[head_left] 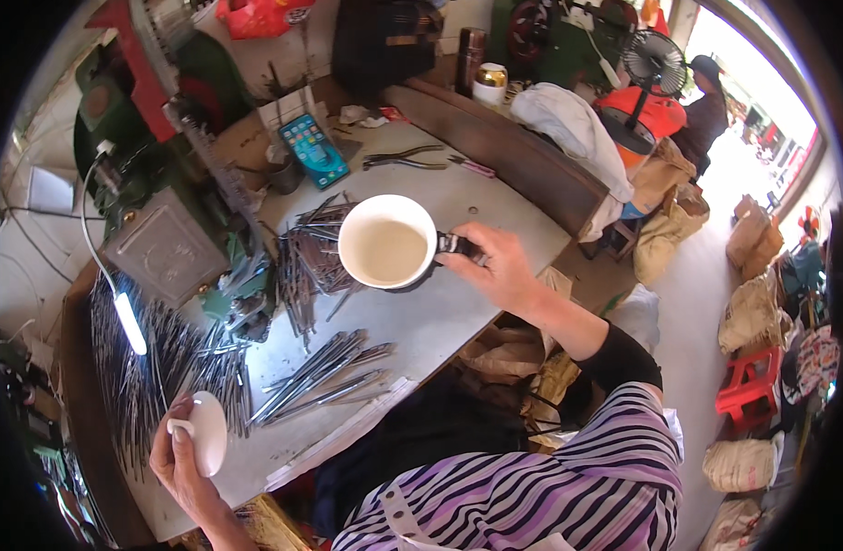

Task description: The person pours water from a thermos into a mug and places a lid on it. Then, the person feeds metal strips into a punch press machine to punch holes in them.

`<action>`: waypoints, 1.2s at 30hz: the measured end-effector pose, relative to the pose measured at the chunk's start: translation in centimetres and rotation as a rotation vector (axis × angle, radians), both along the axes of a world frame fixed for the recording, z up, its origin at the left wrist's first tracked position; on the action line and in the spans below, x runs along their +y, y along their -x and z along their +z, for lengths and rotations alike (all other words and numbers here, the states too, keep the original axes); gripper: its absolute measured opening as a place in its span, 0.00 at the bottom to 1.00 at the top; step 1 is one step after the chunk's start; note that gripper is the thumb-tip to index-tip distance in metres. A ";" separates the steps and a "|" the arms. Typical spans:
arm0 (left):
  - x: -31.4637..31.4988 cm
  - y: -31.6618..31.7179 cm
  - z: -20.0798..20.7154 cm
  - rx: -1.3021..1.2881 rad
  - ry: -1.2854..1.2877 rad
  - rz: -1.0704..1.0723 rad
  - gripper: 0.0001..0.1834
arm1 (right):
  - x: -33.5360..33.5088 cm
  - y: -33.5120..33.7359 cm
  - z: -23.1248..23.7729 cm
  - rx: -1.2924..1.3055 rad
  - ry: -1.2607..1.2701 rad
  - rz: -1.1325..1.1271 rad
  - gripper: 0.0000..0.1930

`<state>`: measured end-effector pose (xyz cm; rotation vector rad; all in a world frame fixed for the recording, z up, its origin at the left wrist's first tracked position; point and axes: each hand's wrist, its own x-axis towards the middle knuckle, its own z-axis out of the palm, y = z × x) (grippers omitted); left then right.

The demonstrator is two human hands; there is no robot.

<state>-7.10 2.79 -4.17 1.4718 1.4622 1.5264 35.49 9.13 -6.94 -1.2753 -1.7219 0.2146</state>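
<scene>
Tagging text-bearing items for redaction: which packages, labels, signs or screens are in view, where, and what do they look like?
Phone: propped at the bench's far left, lit rectangular screen, teal-blue with small coloured icons.
Red bag: top edge, left of centre, crumpled red plastic with light markings.
Sacks: floor at right, bulging tan and white, tied shut.
No signs or labels clear enough to tell.

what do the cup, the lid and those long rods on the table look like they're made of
Cup: white inside, dark handle in the right hand; likely enamelled metal or ceramic, cannot tell which. Lid in the left hand: smooth, glossy white, probably the same. Rods: thin, grey, dull sheen, apparently bare metal.
</scene>
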 end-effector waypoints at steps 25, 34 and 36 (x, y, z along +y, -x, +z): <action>-0.7 -2.5 0.6 -0.036 -0.046 0.004 0.19 | 2.3 -5.6 -1.0 0.272 0.158 -0.226 0.16; 0.8 -1.8 -0.1 -0.054 -0.062 -0.024 0.20 | 9.4 -6.8 1.5 0.184 0.141 -0.324 0.19; 1.2 -1.7 0.0 -0.050 -0.044 -0.018 0.20 | 12.2 -8.1 1.7 0.081 0.085 -0.372 0.21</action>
